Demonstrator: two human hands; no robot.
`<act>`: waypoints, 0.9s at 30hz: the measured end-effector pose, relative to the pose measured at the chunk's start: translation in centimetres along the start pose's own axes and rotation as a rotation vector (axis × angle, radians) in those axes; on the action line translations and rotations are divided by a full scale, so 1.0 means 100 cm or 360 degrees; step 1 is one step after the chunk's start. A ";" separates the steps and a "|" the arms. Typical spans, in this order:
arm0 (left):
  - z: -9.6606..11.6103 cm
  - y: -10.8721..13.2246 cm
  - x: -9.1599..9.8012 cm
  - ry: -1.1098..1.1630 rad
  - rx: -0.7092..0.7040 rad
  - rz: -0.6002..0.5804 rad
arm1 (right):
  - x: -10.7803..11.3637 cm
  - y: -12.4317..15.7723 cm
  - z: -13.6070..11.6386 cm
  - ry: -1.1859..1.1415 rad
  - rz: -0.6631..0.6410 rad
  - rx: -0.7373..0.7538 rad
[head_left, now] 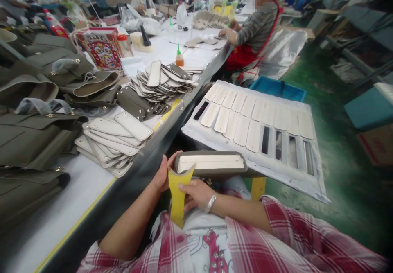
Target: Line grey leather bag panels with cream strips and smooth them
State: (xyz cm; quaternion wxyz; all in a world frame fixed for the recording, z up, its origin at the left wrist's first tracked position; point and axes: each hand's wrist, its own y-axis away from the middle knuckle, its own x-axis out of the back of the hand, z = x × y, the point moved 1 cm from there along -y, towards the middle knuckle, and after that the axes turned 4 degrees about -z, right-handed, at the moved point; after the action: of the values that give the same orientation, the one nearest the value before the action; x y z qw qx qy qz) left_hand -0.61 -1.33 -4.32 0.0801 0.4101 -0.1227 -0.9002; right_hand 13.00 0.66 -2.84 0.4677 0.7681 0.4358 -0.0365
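Observation:
In front of my lap lies a dark olive bag (pixel 245 163) on its side, with a cream rectangular panel (pixel 211 162) facing up on its end. My left hand (pixel 162 174) grips the bag's left end, fingers wrapped round the edge. A flat yellow template (pixel 177 193) with a curved, notched top is pinched between the thumb and fingers of my right hand (pixel 198 194). Its upper corner overlaps the left part of the cream panel from my viewpoint; whether it touches the panel I cannot tell.
Cream strips (pixel 115 138) are stacked on the table at left, near several olive bags (pixel 39 142). A white rack board (pixel 291 174) carrying rows of cream pieces stands at right. A glue bottle (pixel 179 58) is farther back. A co-worker (pixel 258 27) sits beyond.

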 end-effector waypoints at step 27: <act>0.005 -0.033 -0.011 -0.1267 -0.0162 0.0586 | 0.033 -0.010 -0.016 -0.0080 -0.0120 -0.0076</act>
State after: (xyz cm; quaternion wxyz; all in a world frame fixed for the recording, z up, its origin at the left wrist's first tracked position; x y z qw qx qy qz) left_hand -0.41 2.22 -4.12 0.2058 -0.0018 -0.1706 -0.9636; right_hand 13.79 4.08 -4.14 0.4950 0.7386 0.4533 -0.0629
